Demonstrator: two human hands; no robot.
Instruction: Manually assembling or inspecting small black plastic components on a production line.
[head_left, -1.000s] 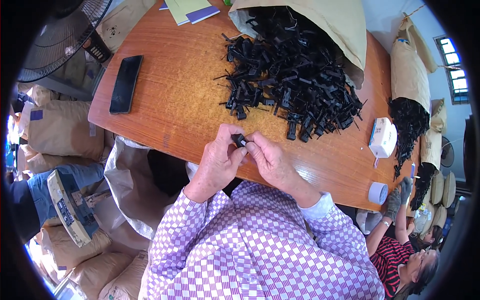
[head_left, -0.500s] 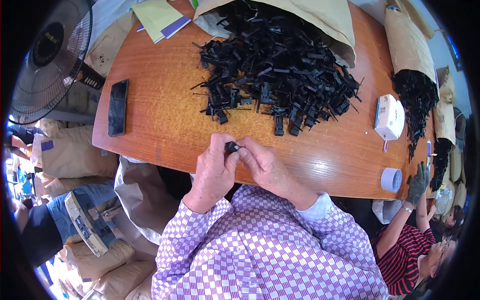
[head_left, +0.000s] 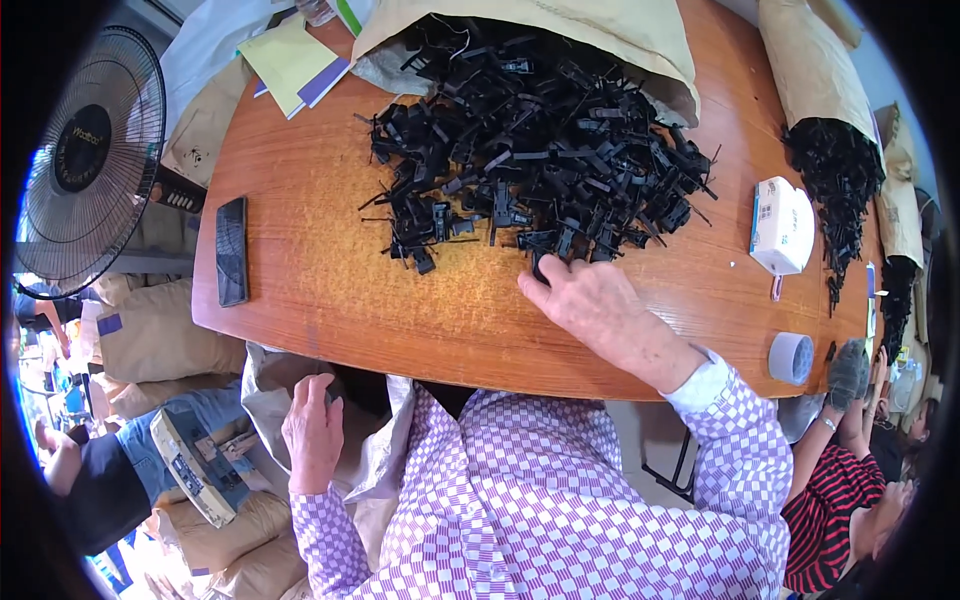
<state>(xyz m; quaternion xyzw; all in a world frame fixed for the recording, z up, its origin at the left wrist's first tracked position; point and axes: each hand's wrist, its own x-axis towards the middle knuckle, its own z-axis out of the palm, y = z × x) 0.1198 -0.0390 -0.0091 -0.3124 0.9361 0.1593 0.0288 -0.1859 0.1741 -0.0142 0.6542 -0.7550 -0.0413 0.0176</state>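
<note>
My right hand (head_left: 600, 312) reaches over the table to the near edge of a heap of small black plastic parts (head_left: 560, 150), some with thin pins sticking out. Its thumb and forefinger close on one black plastic part (head_left: 540, 262), which the fingers partly cover. Below the table's edge on the left, my left hand (head_left: 312, 432) is at the mouth of a whitish woven sack (head_left: 393, 440). Its fingers are bent together with a dark spot beside them; whether that is a part or the sack's shadow is unclear.
A paper sack (head_left: 620, 35) lies behind the heap on the wooden table (head_left: 330, 260). A phone (head_left: 232, 252) lies left; a tissue pack (head_left: 782, 226) and tape roll (head_left: 790, 357) sit right. A fan (head_left: 85, 150) stands far left. A co-worker's gloved hand (head_left: 848, 375) is at right.
My hands were together at the table's front edge, holding a small black part. They have separated: the left went down left to the sack, the right forward to the heap.
</note>
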